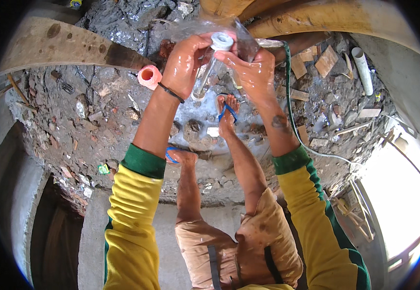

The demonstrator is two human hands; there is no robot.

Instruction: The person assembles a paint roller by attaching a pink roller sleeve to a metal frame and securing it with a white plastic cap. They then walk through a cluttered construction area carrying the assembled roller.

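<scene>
Out in front, my two wet hands are raised close together around a pale grey ring-shaped fitting (222,41) with a hole in its top. My left hand (185,60) grips it from the left, fingers curled. From the right, my right hand (254,65) holds it with the thumb pressed on its lower edge; the fingers behind are partly hidden. A shiny, clear streak (205,79) runs down below the fitting; whether it is water or a clear tube I cannot tell. Water-like blur spreads over the fingers. A green hose (289,87) passes beside my right wrist.
A pink pipe piece (150,76) lies beyond my left wrist. Wooden planks (74,46) and large yellow-brown poles (336,21) cross the far side. A white pipe (362,71) lies right. Rubble, wood scraps and wet mud surround my sandalled feet (227,110). A concrete ledge (94,232) is nearer.
</scene>
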